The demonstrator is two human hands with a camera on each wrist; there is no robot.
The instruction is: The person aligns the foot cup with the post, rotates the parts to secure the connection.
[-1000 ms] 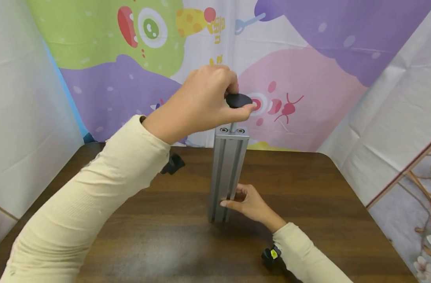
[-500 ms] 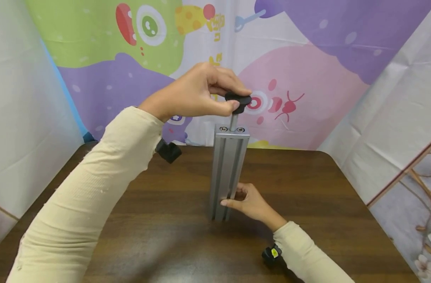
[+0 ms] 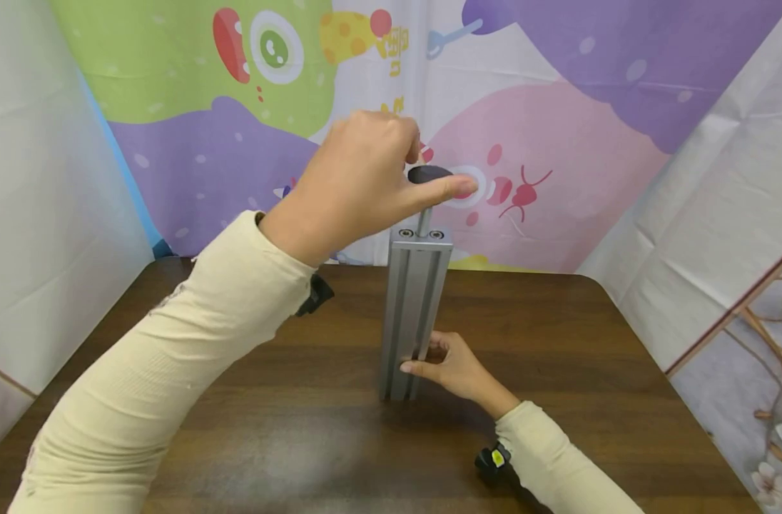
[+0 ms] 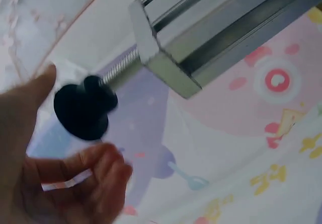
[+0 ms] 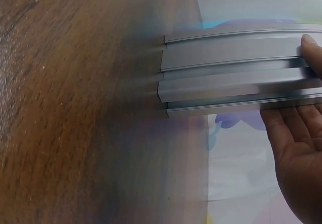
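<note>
An upright aluminium extrusion (image 3: 417, 314) stands on the table, slotted along its length. From its top end rises a threaded metal rod (image 4: 121, 70) that carries a black disc-shaped levelling foot (image 4: 83, 108). My left hand (image 3: 359, 182) is at the foot, thumb along its near side and curled fingers at the opposite rim. In the left wrist view, thumb and fingertips sit right at the disc's edges. Low on the extrusion, my right hand (image 3: 458, 368) grips its right side, thumb on the front face and fingers behind.
Two socket screws (image 3: 437, 234) sit in the extrusion's top end plate (image 3: 422, 244), beside the rod. The dark wooden table (image 3: 288, 428) meets a printed cartoon curtain (image 3: 545, 200) at the back. White cloth panels (image 3: 51, 185) close the sides.
My left hand has turned about the levelling foot, its thumb sweeping from the near left across to the right. My right hand and the extrusion have stayed in place.
</note>
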